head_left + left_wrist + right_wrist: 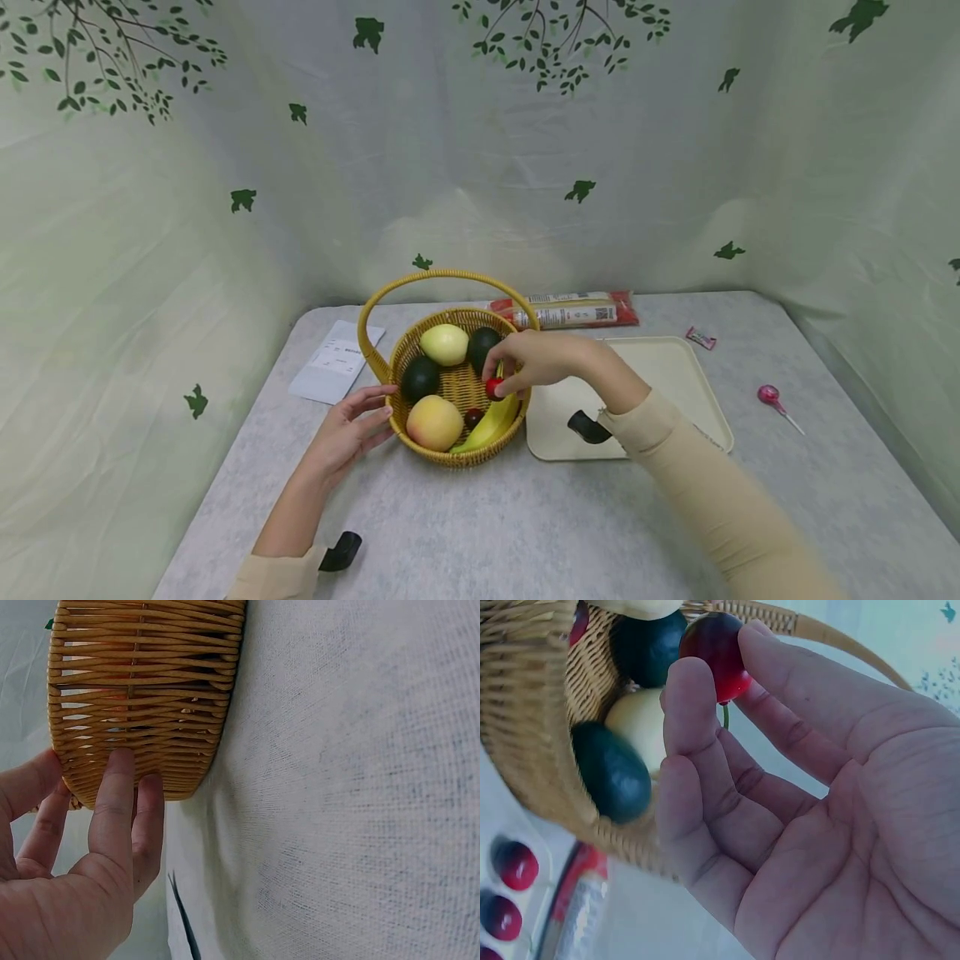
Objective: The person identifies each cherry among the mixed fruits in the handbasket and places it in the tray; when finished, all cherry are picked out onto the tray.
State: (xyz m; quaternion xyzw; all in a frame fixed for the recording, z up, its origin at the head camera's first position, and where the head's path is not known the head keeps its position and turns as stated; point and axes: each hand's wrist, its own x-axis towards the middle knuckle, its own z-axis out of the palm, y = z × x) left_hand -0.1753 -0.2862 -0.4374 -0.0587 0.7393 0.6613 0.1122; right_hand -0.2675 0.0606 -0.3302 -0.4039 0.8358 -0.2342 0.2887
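We log a lollipop (768, 394) and a wrapped candy (701, 337), right side. Left side, we note a white packet (335, 362).

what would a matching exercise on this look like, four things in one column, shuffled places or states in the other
1. right hand
2. left hand
3. banana
4. lollipop

A. on the table, right of the tray
B. fingers on the basket's side
C. pinching a cherry
D. inside the basket

Pairs: 1-C, 2-B, 3-D, 4-A
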